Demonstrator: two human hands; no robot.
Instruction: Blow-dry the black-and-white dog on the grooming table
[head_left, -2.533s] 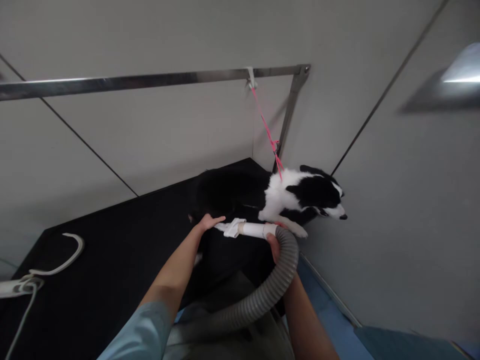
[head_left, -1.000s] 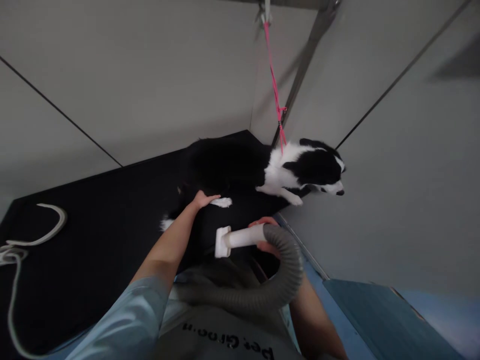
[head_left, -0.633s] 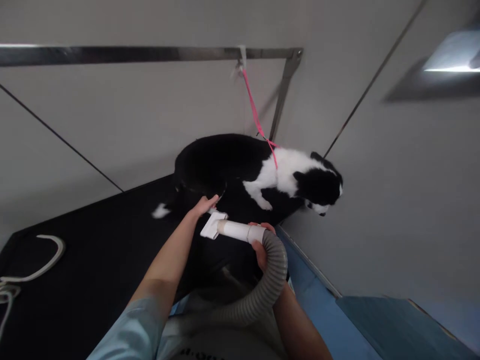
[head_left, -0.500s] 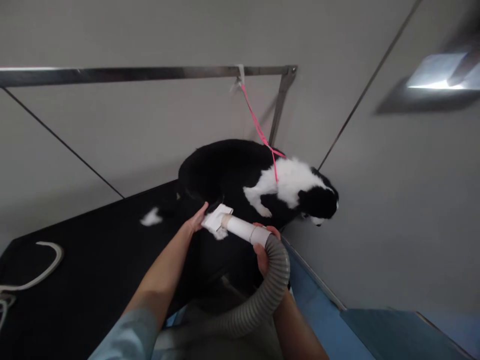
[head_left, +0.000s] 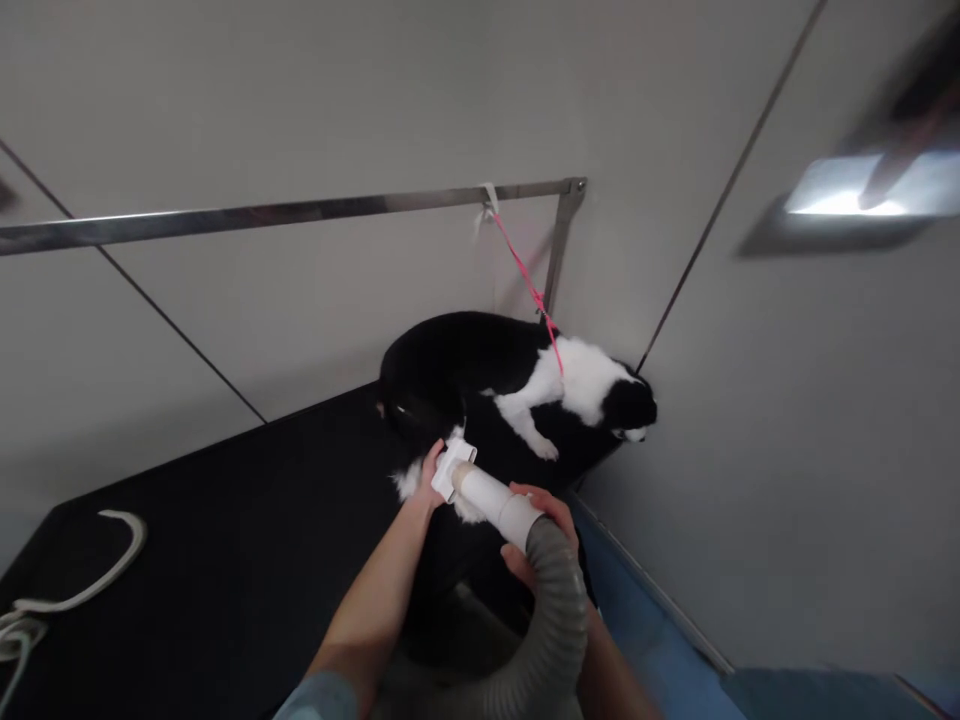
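Note:
A black and white dog (head_left: 465,350) lies on its side on a black table (head_left: 247,560), its head to the right. My right hand (head_left: 546,510) is wrapped round the white tube of a dryer nozzle (head_left: 487,492), where the grey ribbed hose (head_left: 559,610) joins it. The nozzle's flat white head lies over the dog's white-furred hind leg (head_left: 470,511). Beside that head, my left hand (head_left: 432,475) is closed round the leg, its fingers partly hidden by the nozzle. White fur, seemingly the tail tip (head_left: 407,483), shows left of this hand.
A pink leash (head_left: 521,262) runs from the metal bar (head_left: 322,208) down to the dog. A pale curved cord (head_left: 124,560) lies at the table's left. Grey walls (head_left: 787,420) stand behind and to the right, with blue floor (head_left: 637,600) below.
My view has shifted, so the bar and dog sit lower. The white tail tip has come rightward, close to my left hand. Both hands keep their hold.

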